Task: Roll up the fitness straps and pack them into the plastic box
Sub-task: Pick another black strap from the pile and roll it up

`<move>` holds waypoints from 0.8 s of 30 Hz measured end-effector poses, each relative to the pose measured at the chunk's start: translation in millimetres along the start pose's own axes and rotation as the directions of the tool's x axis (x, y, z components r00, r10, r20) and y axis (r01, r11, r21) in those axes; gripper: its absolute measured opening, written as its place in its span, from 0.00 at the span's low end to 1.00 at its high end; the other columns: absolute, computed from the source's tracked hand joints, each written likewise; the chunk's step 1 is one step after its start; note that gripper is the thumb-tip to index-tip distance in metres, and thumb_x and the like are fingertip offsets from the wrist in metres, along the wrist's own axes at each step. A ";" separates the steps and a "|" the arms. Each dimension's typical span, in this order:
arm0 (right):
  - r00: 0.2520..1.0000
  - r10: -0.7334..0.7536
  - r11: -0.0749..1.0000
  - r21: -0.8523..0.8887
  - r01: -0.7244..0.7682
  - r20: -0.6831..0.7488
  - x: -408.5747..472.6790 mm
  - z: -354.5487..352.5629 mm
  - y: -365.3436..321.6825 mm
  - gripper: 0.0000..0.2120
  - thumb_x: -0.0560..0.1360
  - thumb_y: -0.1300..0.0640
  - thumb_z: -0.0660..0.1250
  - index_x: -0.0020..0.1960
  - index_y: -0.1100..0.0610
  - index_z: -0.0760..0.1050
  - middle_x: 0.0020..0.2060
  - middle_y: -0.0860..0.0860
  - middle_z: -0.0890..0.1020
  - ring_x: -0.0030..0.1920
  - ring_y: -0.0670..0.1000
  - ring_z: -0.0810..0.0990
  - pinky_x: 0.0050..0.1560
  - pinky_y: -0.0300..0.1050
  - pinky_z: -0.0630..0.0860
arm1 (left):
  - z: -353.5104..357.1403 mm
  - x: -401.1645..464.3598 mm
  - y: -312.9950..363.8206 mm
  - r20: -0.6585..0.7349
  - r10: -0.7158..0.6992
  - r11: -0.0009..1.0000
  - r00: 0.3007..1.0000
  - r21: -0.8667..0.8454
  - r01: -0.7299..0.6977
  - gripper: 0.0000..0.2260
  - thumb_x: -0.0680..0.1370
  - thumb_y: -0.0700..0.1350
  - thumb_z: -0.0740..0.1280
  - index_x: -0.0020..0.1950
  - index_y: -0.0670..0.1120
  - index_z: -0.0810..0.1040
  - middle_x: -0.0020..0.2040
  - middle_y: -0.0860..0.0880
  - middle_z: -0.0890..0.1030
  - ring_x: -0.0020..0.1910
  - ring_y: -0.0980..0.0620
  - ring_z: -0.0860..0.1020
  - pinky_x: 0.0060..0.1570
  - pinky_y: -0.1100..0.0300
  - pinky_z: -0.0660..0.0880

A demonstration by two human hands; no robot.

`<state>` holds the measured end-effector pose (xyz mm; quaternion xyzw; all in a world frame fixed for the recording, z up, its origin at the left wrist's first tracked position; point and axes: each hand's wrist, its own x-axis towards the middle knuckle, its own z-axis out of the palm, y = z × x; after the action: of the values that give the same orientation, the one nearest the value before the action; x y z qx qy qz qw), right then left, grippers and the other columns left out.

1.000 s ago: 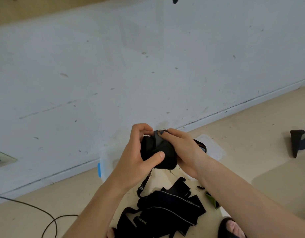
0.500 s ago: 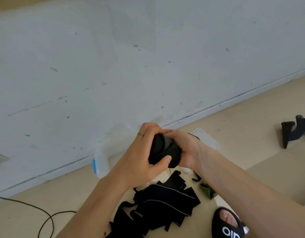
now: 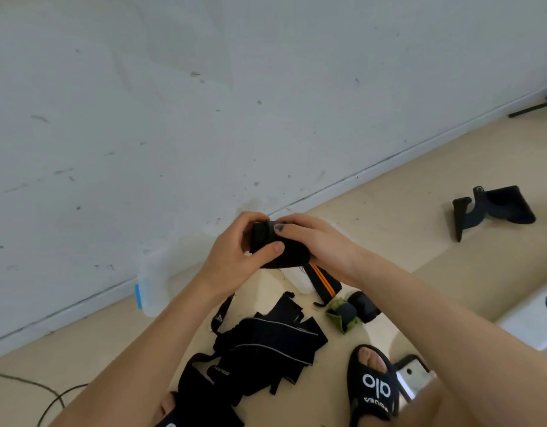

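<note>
Together, the left hand (image 3: pixel 232 260) and right hand (image 3: pixel 320 245) grip a rolled black strap (image 3: pixel 280 246), fingers curled round it, above the plastic box (image 3: pixel 153 282).

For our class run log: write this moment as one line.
both hands grip rolled black strap | plastic box beyond | loose straps on floor

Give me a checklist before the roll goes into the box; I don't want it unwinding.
1. Roll held by both hands: ok; left hand and right hand grip it.
2. Tail end secured: cannot tell, fingers cover it.
3. Box within reach: ok, just beyond the hands.
4. Box open: cannot tell, too blurred.
5. More to roll: not ok, loose straps on the floor.
</note>
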<state>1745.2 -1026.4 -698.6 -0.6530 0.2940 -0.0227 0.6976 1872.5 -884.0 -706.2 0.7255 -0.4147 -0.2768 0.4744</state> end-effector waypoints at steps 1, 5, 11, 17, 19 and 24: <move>1.000 -0.002 1.000 -0.005 0.002 -0.007 -3.2 -3.3 3.1 0.20 0.71 0.43 0.71 0.60 0.51 0.82 0.56 0.55 0.85 0.58 0.57 0.84 0.63 0.60 0.81 | 4.0 0.0 -0.4 0.025 -0.035 0.999 0.999 -0.028 0.035 0.19 0.75 0.52 0.76 0.64 0.52 0.76 0.57 0.50 0.81 0.55 0.54 0.82 0.57 0.55 0.81; 1.000 0.010 1.000 -0.001 -0.010 -0.020 -16.7 -14.1 11.9 0.20 0.73 0.46 0.74 0.59 0.56 0.81 0.54 0.58 0.85 0.56 0.57 0.86 0.63 0.60 0.81 | 15.6 -2.2 0.1 0.147 -0.086 0.995 0.985 -0.042 0.093 0.13 0.80 0.45 0.71 0.64 0.53 0.77 0.58 0.52 0.81 0.56 0.56 0.82 0.55 0.58 0.79; 0.999 0.033 0.999 -0.014 -0.032 0.028 -31.9 -29.8 19.5 0.13 0.80 0.54 0.71 0.59 0.61 0.77 0.57 0.61 0.83 0.58 0.58 0.85 0.65 0.56 0.80 | 28.6 -0.4 7.8 0.184 -0.111 0.987 0.977 -0.093 0.129 0.10 0.80 0.44 0.72 0.61 0.50 0.79 0.56 0.51 0.83 0.56 0.54 0.82 0.56 0.59 0.79; 0.975 0.150 0.981 -0.151 -0.125 0.163 -29.1 -59.6 34.8 0.17 0.77 0.64 0.72 0.64 0.61 0.75 0.60 0.57 0.82 0.59 0.53 0.85 0.58 0.42 0.82 | 59.2 9.3 -12.3 0.221 -0.222 0.960 0.950 -0.121 0.253 0.13 0.80 0.48 0.71 0.64 0.53 0.76 0.60 0.50 0.80 0.59 0.49 0.81 0.59 0.54 0.80; 0.972 0.185 0.944 -0.303 -0.134 0.147 -20.0 -65.3 46.9 0.16 0.75 0.60 0.76 0.60 0.56 0.77 0.55 0.52 0.84 0.55 0.51 0.84 0.58 0.44 0.82 | 73.1 19.0 -25.0 0.218 -0.291 0.940 0.932 -0.114 0.321 0.17 0.76 0.55 0.72 0.64 0.56 0.74 0.62 0.50 0.79 0.60 0.48 0.80 0.64 0.48 0.78; 0.943 0.334 0.789 -0.551 -0.273 0.010 17.3 -85.1 96.9 0.16 0.70 0.55 0.79 0.51 0.62 0.80 0.44 0.57 0.83 0.44 0.54 0.82 0.47 0.49 0.80 | 111.7 43.8 -71.4 0.248 -0.473 0.875 0.845 0.018 0.484 0.28 0.80 0.58 0.67 0.76 0.54 0.61 0.62 0.51 0.76 0.64 0.49 0.76 0.69 0.46 0.73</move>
<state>1687.9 -1095.8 -792.6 -0.7676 0.3517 0.2085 0.4935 1829.9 -958.5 -816.4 0.7553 -0.2695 -0.4827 0.3519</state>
